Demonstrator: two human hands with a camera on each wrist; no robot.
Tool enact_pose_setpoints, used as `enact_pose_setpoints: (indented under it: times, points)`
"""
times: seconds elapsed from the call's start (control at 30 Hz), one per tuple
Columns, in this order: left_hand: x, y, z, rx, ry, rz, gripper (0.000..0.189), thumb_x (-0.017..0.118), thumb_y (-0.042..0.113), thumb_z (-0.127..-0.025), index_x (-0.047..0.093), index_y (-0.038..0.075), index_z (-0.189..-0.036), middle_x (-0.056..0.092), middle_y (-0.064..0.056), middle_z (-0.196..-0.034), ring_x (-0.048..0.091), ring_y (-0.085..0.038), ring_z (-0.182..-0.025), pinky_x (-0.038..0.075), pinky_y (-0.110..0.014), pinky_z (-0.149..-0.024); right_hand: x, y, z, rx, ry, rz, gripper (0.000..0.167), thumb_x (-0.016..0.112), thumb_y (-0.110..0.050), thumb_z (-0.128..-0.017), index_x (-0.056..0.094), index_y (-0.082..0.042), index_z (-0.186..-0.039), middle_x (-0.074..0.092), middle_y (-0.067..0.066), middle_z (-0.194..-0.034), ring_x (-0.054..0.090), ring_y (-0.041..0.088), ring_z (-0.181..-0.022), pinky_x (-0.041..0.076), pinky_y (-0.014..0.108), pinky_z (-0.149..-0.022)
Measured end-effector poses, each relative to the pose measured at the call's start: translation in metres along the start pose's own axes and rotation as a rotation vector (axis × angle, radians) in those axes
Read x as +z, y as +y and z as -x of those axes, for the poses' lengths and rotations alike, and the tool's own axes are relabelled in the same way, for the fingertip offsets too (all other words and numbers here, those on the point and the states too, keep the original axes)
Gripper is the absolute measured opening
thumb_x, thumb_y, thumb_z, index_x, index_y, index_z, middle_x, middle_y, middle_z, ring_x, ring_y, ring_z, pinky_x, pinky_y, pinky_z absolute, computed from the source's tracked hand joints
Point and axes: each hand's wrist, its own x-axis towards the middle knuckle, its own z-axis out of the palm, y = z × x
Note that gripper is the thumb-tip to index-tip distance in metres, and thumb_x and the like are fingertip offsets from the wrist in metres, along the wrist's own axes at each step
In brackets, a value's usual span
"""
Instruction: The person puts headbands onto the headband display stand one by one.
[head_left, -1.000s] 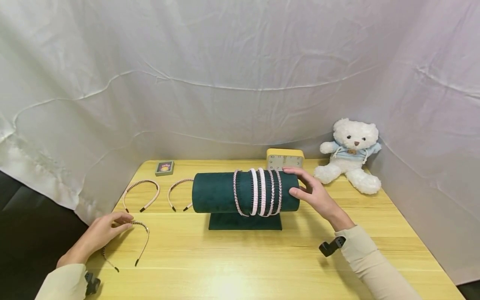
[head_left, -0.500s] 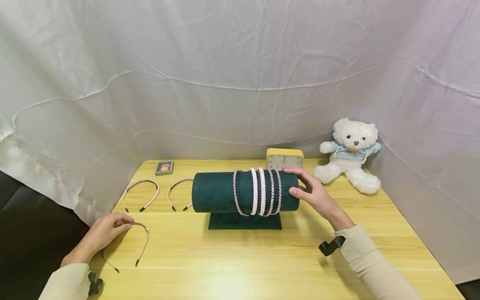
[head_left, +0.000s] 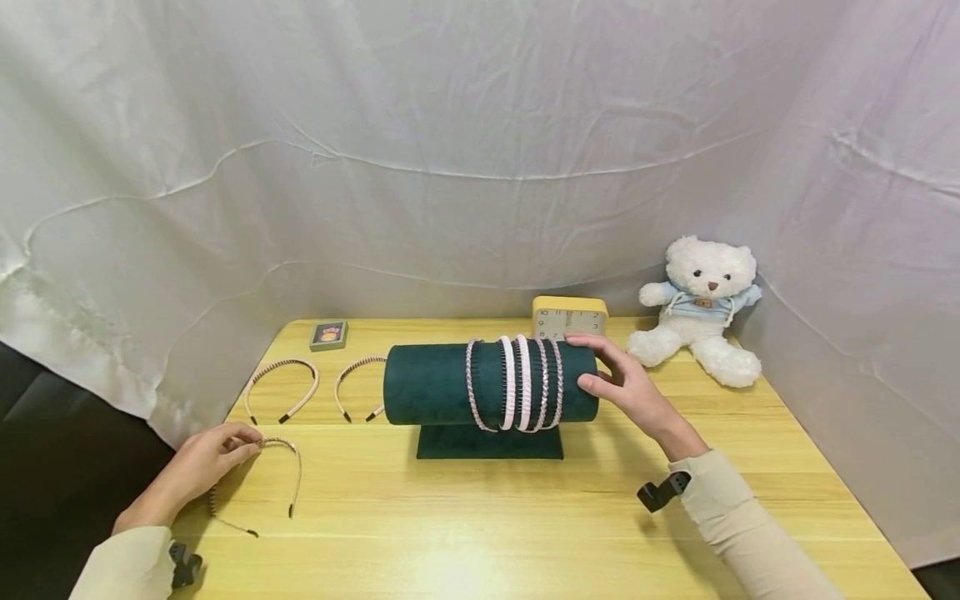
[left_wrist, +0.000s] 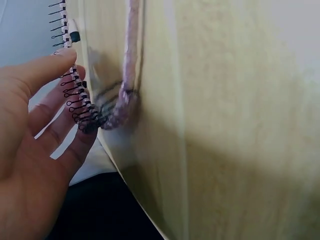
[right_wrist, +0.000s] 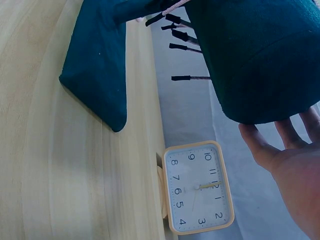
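Observation:
At the table's left, my left hand (head_left: 197,467) pinches the top of a thin pink headband (head_left: 298,475) with dark comb loops. The left wrist view shows its looped band (left_wrist: 76,90) between thumb and fingers. A dark green headband display stand (head_left: 427,383) has a horizontal padded roll. Two pale, wider headbands (head_left: 511,387) and several thin braided ones (head_left: 558,387) sit round its right half. My right hand (head_left: 630,392) holds the roll's right end, thumb in front and index finger on top. The right wrist view shows fingertips (right_wrist: 252,137) along the roll's edge.
Two pink headbands, one at far left (head_left: 313,392) and one partly behind the roll (head_left: 339,387), lie on the wooden table (head_left: 480,533). Behind stand a small framed box (head_left: 328,335), a yellow clock (head_left: 568,303) and a white teddy bear (head_left: 708,308). Pale curtains (head_left: 480,125) enclose the table.
The headband in my left hand has turned slightly, its free ends shifting right and a little farther from me. My right hand and the stand stay in place.

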Motion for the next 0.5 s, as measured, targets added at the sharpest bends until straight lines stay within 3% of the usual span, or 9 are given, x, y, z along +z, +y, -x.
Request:
enact_pose_setpoints:
  times: [0.1,0.5]
  points:
    - [-0.0031,0.0006,0.0002,-0.030,-0.021,0.010,0.012,0.077,0.017,-0.102,0.079,0.011,-0.113,0.079,-0.003,-0.101,0.066,-0.008,-0.086,0.052,-0.027,-0.069,0.0002,-0.0002,-0.0001,0.006,0.001,-0.006,0.051,0.063,0.000,-0.106,0.055,-0.006,-0.156,0.049,0.012,-0.166,0.045,0.008,-0.151,0.043,0.019,-0.117]
    - [-0.0080,-0.0003,0.0025,-0.018,-0.038,0.018,0.025,0.073,0.007,-0.104,0.073,0.003,-0.129,0.079,-0.011,-0.113,0.071,-0.019,-0.091,0.054,-0.027,-0.071,0.0005,-0.0003,0.0008,0.012,0.001,-0.008,0.051,0.063,-0.001,-0.106,0.055,-0.007,-0.157,0.048,0.009,-0.167,0.043,0.008,-0.153,0.043,0.018,-0.117]
